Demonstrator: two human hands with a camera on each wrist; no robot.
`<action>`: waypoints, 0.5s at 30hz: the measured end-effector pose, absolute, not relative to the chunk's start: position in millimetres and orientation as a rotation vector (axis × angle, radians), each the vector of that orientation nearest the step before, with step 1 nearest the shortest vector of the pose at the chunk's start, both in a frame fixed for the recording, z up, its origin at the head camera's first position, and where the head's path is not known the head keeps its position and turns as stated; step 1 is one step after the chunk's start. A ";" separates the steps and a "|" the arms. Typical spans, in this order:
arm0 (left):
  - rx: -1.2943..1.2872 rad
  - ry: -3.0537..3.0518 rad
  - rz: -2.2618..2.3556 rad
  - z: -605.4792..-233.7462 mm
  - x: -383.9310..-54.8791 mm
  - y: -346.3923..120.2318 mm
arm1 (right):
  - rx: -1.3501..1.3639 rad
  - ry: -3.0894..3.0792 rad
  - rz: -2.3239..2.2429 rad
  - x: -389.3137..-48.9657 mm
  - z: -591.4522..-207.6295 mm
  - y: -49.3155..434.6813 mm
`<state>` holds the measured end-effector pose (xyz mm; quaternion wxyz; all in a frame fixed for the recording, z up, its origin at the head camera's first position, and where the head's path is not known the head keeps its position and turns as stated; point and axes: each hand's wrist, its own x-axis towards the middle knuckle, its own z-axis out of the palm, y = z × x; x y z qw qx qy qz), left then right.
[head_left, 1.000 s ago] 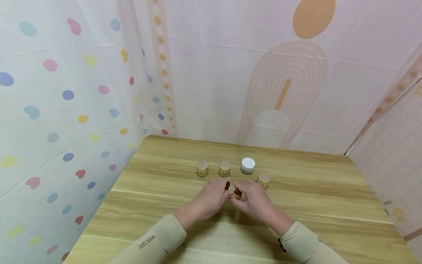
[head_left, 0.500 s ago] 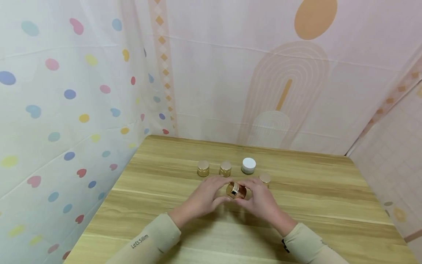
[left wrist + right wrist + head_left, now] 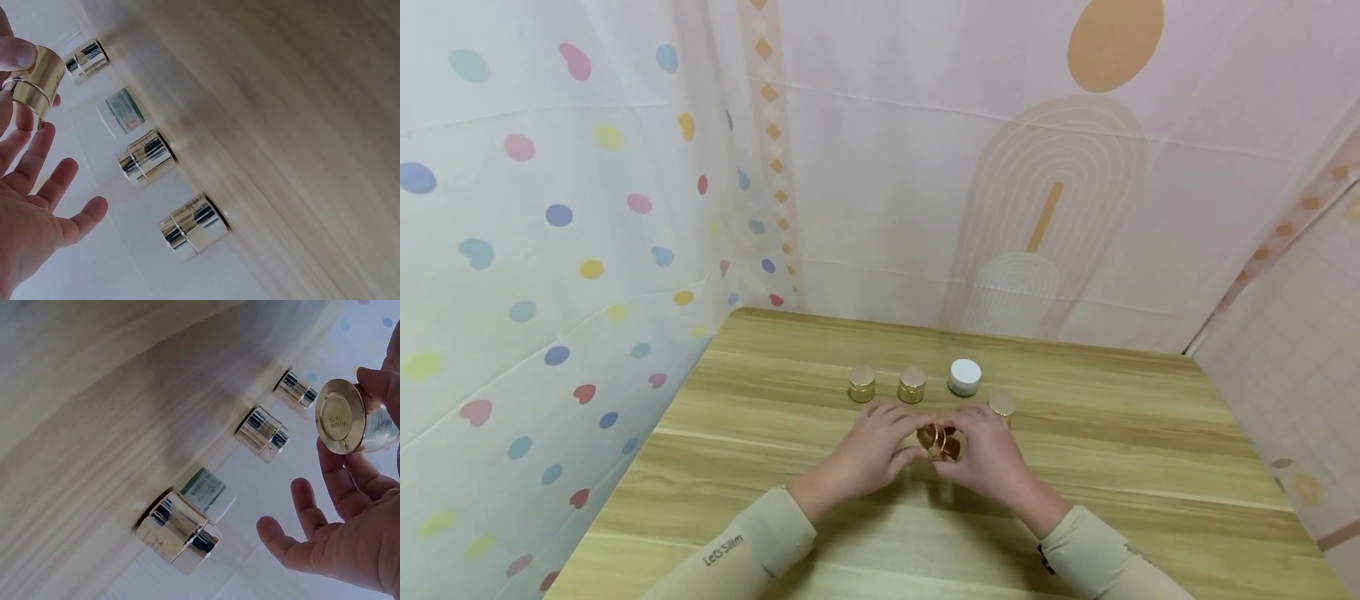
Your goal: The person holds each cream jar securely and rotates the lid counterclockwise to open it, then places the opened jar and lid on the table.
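Observation:
Both hands hold a shiny gold jar (image 3: 942, 443) over the table; it lies tipped on its side between them. My left hand (image 3: 868, 446) has its thumb and forefingers around the jar's left end, its other fingers spread away in the left wrist view. My right hand (image 3: 988, 450) grips the right end between thumb and fingers. In the right wrist view the jar's round base (image 3: 339, 417) faces the camera, with small embossed markings. Fingers hide part of the jar. A raised ring (image 3: 31, 87) circles its middle in the left wrist view.
Behind the hands stand two gold jars, one at left (image 3: 862, 384) and one beside it (image 3: 912, 386), then a white-lidded jar (image 3: 965, 377). Another gold jar (image 3: 1001, 406) is just past the right hand, partly covered. The wooden table (image 3: 760, 375) meets patterned curtains at its back.
The left hand's fingers spread wider and then came in again at the jar's left end. The jar has turned between the hands; the standing jars stay put.

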<state>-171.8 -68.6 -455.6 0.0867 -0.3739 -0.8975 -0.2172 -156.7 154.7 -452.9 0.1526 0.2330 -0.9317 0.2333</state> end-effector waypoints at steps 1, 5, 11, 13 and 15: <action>-1.108 -2.682 -0.657 -455.8 -171.5 -68.2 | 0.657 -2.682 0.670 -156.4 -452.8 154.3; -1.092 -2.719 -0.702 -455.5 -170.9 -67.0 | 0.624 -2.717 0.676 -155.4 -453.2 153.6; -1.096 -2.741 -0.718 -452.0 -170.5 -68.3 | 0.644 -2.696 0.681 -156.0 -452.9 154.0; -1.118 -2.720 -0.711 -450.7 -170.8 -69.1 | 0.650 -2.691 0.685 -156.1 -452.9 154.7; -1.144 -2.694 -0.699 -450.1 -171.5 -69.6 | 0.655 -2.699 0.685 -156.0 -452.8 155.5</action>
